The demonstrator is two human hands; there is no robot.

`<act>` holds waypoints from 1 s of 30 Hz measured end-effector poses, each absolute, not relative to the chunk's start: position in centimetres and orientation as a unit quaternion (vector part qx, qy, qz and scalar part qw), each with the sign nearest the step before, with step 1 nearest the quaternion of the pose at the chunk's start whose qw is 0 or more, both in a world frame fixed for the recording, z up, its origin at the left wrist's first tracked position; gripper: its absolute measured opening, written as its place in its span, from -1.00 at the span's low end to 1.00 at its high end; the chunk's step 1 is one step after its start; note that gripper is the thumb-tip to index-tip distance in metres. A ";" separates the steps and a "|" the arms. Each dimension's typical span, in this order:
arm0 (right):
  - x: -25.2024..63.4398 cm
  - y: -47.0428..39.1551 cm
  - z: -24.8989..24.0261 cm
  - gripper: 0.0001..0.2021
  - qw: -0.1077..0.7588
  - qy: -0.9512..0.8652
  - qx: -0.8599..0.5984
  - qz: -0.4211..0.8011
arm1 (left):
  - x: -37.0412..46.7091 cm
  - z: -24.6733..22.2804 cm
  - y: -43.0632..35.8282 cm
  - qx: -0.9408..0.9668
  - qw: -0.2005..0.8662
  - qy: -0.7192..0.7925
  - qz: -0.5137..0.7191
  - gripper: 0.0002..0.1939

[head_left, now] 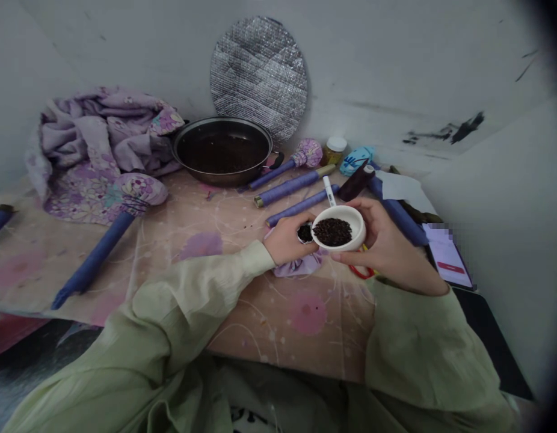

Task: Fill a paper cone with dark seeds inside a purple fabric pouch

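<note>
My right hand (382, 231) grips a small white bowl (362, 231) from its right side, thumb low and fingers behind the rim. Loose dark grains (333, 231) lie in the bowl, which tilts left. My left hand (287, 237) is closed round the neck of a purple cloth pouch (299, 266), whose body hangs below the fingers. Dark bits show in the round opening at the top of that fist, close against the bowl's left rim. Red-handled scissors (362, 272) lie partly hidden under my right hand.
A dark pan (222, 174) stands at the back by a silver foil disc (259, 75). Floral cloth (98, 138) is heaped on the left, beside a cloth-headed blue stick (98, 252). Blue-wrapped sticks (292, 185), a lidded jar (335, 150), a thread spool (356, 180) and a phone (447, 255) lie rightward.
</note>
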State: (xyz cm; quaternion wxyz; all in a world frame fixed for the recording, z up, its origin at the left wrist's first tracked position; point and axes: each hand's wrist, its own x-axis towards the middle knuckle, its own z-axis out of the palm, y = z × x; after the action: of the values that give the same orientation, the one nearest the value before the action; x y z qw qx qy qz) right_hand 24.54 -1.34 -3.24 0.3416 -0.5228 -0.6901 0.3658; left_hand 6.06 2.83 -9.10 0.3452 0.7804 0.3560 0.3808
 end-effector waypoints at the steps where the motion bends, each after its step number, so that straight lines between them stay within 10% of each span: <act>1: 24.6 -1.3 -3.3 -0.25 0.345 -0.689 -0.518 0.370 | 6.1 -9.0 2.8 0.779 0.349 0.353 0.382 -0.74; 20: 25.3 -1.7 -2.3 -0.25 0.373 -0.680 -0.503 0.381 | 5.7 -8.2 3.4 0.677 0.555 0.292 0.384 -0.75; 30: 25.4 -1.7 -2.4 -0.24 0.383 -0.676 -0.478 0.409 | 4.7 -6.5 3.5 0.697 0.422 0.316 0.486 -0.81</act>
State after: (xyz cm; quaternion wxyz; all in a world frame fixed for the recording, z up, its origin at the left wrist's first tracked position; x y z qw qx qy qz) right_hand 25.41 -1.70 -2.37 0.3829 -0.4784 -0.6761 0.4091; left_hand 4.75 3.53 -6.48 0.4222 0.6966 0.3162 0.4864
